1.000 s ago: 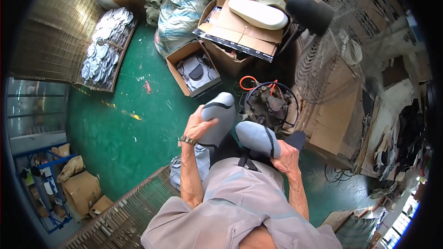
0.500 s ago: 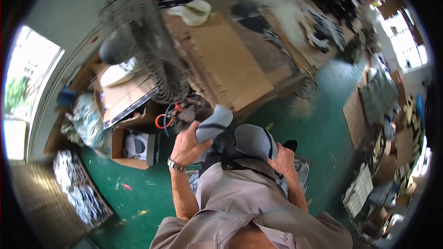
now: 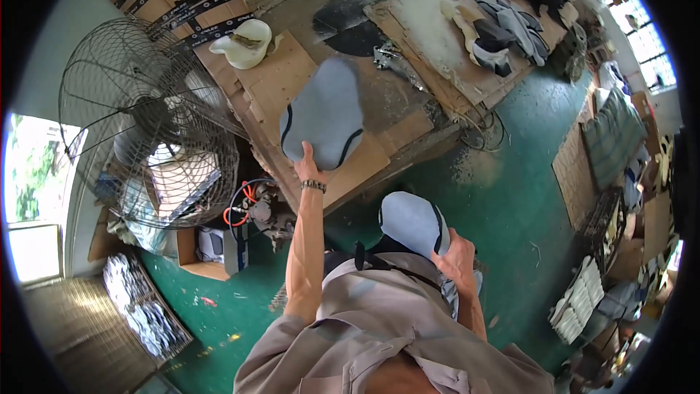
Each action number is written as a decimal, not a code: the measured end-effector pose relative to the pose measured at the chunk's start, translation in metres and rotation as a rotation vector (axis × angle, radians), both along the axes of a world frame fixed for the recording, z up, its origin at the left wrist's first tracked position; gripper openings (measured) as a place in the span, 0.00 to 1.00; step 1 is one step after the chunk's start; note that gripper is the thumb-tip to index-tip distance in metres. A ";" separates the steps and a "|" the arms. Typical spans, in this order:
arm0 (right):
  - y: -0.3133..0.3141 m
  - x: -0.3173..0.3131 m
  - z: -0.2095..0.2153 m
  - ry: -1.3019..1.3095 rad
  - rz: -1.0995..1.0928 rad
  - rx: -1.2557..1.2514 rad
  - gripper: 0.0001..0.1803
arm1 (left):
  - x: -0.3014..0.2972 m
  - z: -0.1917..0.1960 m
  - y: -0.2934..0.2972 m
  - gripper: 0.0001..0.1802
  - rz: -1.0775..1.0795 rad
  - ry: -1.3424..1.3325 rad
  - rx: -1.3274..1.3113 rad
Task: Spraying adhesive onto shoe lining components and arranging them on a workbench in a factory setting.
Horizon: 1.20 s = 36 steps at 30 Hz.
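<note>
My left hand (image 3: 310, 168), arm stretched forward, grips the near edge of a grey padded piece with black side trim (image 3: 324, 113). That pad is held flat over the cardboard on the worktable (image 3: 408, 135); whether it touches the surface I cannot tell. Close to my waist, my right hand (image 3: 458, 257) is closed on the right edge of a second grey pad with black trim (image 3: 410, 220). Most of that hand's fingers are hidden behind the pad. A cream-coloured moulded piece (image 3: 246, 44) lies on the table beyond the left pad.
A large wire-caged fan (image 3: 149, 120) stands left of the table. Below it are an air hose with orange fittings (image 3: 237, 213) and an open cardboard box (image 3: 200, 252). Black and grey pieces (image 3: 503, 33) lie at the table's far right. Stacked goods (image 3: 576, 299) line the right side.
My left hand has carried its pad forward from near my waist to over the table. The right hand keeps its pad close to the waist. The view has shifted slightly.
</note>
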State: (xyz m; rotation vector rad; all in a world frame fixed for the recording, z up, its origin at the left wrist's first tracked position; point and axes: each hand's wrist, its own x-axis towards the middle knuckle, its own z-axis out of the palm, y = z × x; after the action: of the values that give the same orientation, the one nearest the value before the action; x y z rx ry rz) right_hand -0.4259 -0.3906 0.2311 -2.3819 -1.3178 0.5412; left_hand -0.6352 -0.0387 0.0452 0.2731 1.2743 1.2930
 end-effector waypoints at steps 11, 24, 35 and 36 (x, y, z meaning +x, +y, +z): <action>0.107 0.223 0.035 0.084 0.197 0.151 0.18 | 0.011 -0.033 -0.001 0.83 -0.354 1.058 -0.405; 0.212 0.230 0.112 -0.138 1.010 0.018 0.18 | 0.175 0.242 -0.017 0.79 -1.517 0.315 0.863; 0.242 0.227 0.178 -0.044 1.193 0.005 0.14 | 0.193 0.237 -0.035 0.93 -1.719 -0.180 0.493; 0.244 0.232 0.177 -0.041 1.217 0.033 0.14 | 0.197 0.231 -0.035 0.93 -1.733 -0.192 0.465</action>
State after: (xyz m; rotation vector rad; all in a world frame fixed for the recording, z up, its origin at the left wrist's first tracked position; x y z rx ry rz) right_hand -0.1940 -0.1464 0.4085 -1.3033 -2.6643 0.7279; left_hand -0.4382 -0.0738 0.2767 1.2031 0.1895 0.0222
